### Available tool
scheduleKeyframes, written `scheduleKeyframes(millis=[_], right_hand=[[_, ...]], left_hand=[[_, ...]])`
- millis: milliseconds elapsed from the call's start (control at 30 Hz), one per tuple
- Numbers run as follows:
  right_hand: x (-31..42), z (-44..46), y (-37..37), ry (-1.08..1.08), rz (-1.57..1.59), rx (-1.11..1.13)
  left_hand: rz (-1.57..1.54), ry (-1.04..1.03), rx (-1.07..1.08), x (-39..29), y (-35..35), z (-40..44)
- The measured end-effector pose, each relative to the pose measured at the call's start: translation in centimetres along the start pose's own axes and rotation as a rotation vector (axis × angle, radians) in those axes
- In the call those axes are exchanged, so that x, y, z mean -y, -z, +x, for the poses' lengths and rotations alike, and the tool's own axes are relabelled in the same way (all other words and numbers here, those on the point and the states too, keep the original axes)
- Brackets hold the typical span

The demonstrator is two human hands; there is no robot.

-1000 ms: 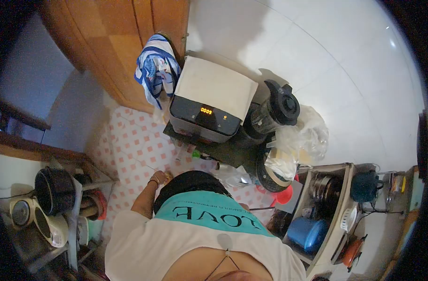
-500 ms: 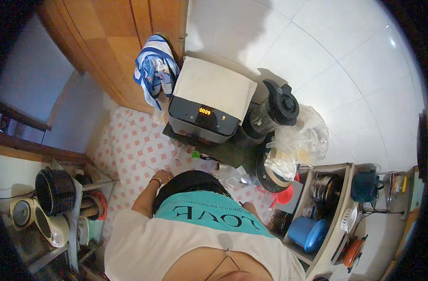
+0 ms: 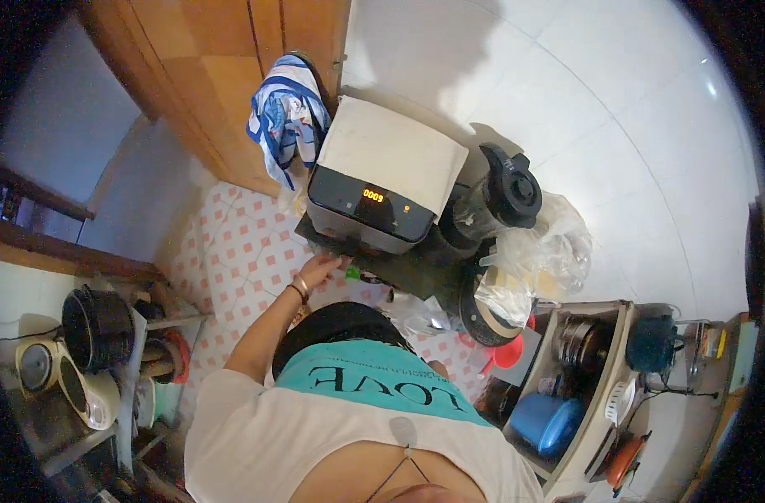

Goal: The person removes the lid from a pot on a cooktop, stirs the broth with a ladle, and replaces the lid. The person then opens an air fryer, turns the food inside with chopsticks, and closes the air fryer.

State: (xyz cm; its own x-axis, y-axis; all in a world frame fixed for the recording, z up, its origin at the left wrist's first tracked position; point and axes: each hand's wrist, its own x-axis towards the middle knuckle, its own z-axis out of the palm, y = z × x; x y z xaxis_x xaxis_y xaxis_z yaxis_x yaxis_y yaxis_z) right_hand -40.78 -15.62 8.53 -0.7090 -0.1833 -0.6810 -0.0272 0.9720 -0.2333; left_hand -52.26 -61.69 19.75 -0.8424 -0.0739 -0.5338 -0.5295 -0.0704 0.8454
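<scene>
My left hand is raised at the front left edge of a dark stand, just below a boxy appliance that looks like an air fryer. Its fingers point right toward the stand's edge, too small and blurred to show whether they grip anything. The appliance has a black front panel with a lit display reading 0009, and a beige cover over its top. Close to the fingertips is a small green item. My right hand is hidden beyond my body and shirt.
A blender jug stands right of the appliance, beside a plastic bag and a round black pot-like appliance. A blue-and-white cloth hangs at left. Shelves hold a black pot at left and a blue container at right.
My left hand has risen from beside my lap to the front edge of the stand below the appliance. My right forearm has mostly gone out of sight. The view has shifted slightly.
</scene>
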Motion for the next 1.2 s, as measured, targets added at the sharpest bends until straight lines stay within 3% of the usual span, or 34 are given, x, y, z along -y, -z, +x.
scheduleKeyframes(millis=[67, 167, 267, 500, 700, 867, 967, 1067, 1200], right_hand=[[-1.7, 1.6, -1.9, 0.023, -0.087, -0.027], [2.2, -1.4, 3.2, -0.151, -0.042, -0.131], [2.8, -2.1, 4.5, -0.201, 0.052, -0.154], [-0.8, -0.9, 0.0, 0.065, 0.059, -0.182], [-3.2, 1.2, -4.2, 0.050, 0.065, -0.102], [-1.6, 1.2, -2.2, 0.042, 0.017, -0.122], [2.1, -1.0, 2.6, -0.034, -0.015, -0.154], [2.4, -0.4, 3.2, -0.077, -0.039, -0.054], [-1.0, 2.3, -1.3, -0.084, 0.030, -0.084]], left_hand=[[0.024, -0.011, 0.019, -3.0, -1.3, -0.3], [-0.093, 0.045, 0.137, -1.5, -1.8, 3.2], [-0.241, 0.115, 0.070, -0.7, -2.6, 5.3], [-0.478, 0.091, 0.146, 1.6, -2.2, 5.6], [-0.495, 0.033, 0.132, -0.1, -2.6, 3.3], [-0.504, 0.035, 0.118, -0.1, -2.8, 3.4], [-0.457, -0.002, 0.120, 0.9, -2.7, 4.1], [-0.456, -0.025, 0.124, 1.6, -2.6, 4.3], [-0.373, -0.090, 0.110, 1.8, -2.7, 4.2]])
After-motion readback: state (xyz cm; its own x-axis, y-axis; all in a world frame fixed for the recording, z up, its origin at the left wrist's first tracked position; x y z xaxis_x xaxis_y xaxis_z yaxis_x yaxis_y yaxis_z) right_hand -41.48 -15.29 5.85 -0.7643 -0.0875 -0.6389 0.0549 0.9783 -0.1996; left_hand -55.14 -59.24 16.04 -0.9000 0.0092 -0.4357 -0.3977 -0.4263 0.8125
